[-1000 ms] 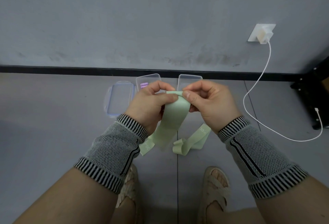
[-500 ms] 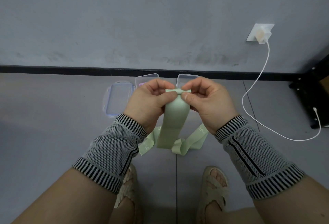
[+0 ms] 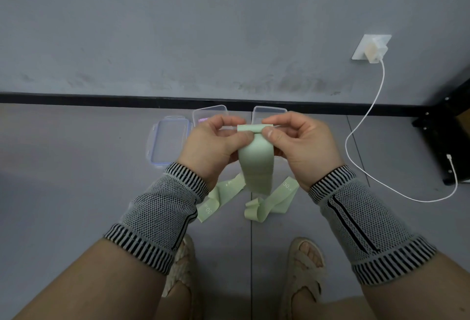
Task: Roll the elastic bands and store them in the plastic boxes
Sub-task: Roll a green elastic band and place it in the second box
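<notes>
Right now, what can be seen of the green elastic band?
The green elastic band is a pale, flat, matte strip. Its top end is curled into a small roll, pinched by the left hand and right hand. The rest hangs down, its tail lying in loose folds on the floor, white "30" print showing.

A single head-worn wide-angle view looks forward and steeply down from above the person's sandalled feet (image 3: 304, 271), close over both forearms, facing the grey wall (image 3: 178, 27) beyond; the floor (image 3: 63, 180) stretches from the feet to that wall.
</notes>
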Demonstrator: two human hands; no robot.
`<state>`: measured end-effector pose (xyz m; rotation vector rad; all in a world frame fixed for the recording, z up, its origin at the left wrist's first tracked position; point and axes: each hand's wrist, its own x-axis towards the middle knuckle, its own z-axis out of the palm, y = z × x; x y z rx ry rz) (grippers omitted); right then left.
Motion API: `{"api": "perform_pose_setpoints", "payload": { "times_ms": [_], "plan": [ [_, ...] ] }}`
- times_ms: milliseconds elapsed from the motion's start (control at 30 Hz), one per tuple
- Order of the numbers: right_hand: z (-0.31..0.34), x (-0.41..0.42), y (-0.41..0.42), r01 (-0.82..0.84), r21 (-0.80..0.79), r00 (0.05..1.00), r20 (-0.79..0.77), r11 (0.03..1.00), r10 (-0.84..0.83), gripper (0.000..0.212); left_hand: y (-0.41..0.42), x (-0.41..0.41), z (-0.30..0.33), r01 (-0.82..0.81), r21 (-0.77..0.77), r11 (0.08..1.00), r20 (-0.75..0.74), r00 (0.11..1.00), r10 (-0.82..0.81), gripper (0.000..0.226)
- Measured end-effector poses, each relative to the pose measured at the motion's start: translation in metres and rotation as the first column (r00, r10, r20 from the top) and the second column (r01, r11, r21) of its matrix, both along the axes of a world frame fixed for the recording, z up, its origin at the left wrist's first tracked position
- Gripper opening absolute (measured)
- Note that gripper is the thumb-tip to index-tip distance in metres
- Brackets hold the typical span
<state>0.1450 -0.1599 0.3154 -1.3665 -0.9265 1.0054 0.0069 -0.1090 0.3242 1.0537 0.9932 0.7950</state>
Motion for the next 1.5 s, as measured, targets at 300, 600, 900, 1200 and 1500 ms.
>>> {"api": "perform_pose_setpoints", "payload": {
  "times_ms": [300, 600, 900, 1200, 1500],
  "plan": [
    [-0.003, 0.001, 0.001, 0.01, 0.032, 0.998, 0.062, 0.999, -0.012, 0.022, 0.001, -0.003, 0.0, 0.01, 0.048, 0.999, -0.053, 0.999, -0.007, 0.006],
    [0.001, 0.004, 0.0, -0.058, -0.048, 0.998, 0.03, 0.997, 0.059, 0.011, 0.002, -0.008, -0.001, 0.073, 0.139, 0.988, -0.096, 0.994, -0.06, 0.018],
    [0.003, 0.003, 0.003, 0.094, -0.054, 0.99, -0.103, 0.994, -0.099, 0.016, -0.003, 0.001, -0.01, 0.104, 0.292, 0.951, -0.284, 0.959, -0.017, 0.024],
    [-0.001, -0.004, 0.001, 0.158, 0.029, 0.974, 0.158, 0.987, -0.16, 0.022, -0.001, 0.003, -0.008, 0.018, 0.348, 0.937, -0.253, 0.965, 0.076, 0.016],
    [0.004, -0.01, -0.007, -0.098, -0.027, 0.989, 0.113, 0.995, 0.1, 0.013, 0.007, -0.012, 0.0, 0.065, 0.349, 0.935, -0.272, 0.962, 0.035, 0.013]
  ]
}}
